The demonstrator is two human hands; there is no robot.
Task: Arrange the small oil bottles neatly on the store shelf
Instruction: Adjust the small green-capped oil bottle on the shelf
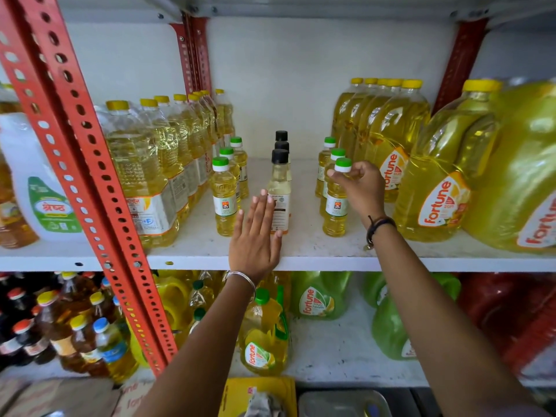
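Three short rows of small oil bottles stand on the white shelf (192, 251). The left row's front green-capped bottle (223, 203) stands free. The middle row has black caps; its front bottle (279, 188) is partly hidden by my left hand (255, 236), which is flat with fingers spread, touching or just in front of it. My right hand (359, 188) grips the shoulder of the front green-capped bottle (336, 206) in the right row, which stands upright on the shelf.
Tall yellow-capped oil bottles (156, 164) line the left side, big Fortune jugs (436, 182) the right. A red perforated upright (90, 164) crosses at the left. The lower shelf holds more jugs and bottles (264, 335).
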